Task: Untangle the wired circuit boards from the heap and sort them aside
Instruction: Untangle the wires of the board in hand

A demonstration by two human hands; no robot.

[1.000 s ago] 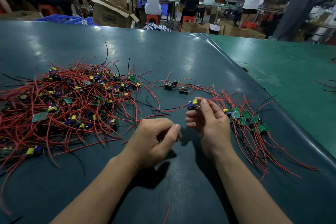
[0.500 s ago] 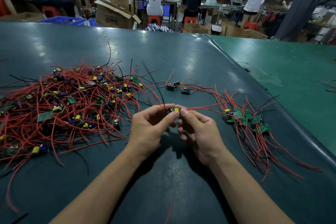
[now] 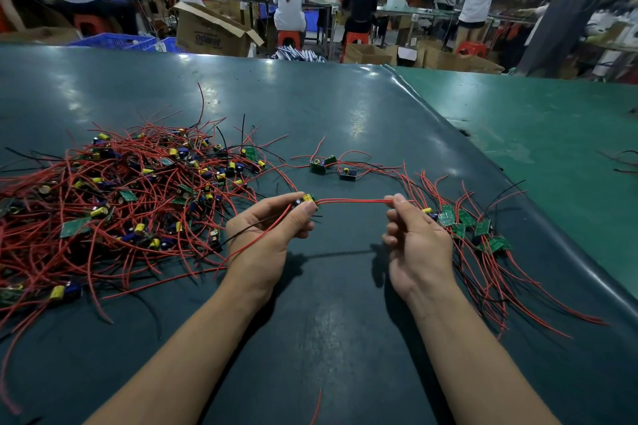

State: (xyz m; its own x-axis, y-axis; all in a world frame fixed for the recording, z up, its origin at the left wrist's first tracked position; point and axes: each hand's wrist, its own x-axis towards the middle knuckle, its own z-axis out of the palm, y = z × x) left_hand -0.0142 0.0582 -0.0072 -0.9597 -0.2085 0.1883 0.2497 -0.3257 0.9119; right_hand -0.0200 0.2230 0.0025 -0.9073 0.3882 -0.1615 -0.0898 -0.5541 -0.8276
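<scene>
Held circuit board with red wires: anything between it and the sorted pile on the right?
Nothing on the table blocks it. Only the right hand, pinching the red wires, sits between the left hand's small yellow-capped circuit board and the sorted green boards.

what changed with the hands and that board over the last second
The left hand took over the board from the right hand, which slid right along its red wires, drawing them straight. The heap and sorted pile stayed put.
</scene>
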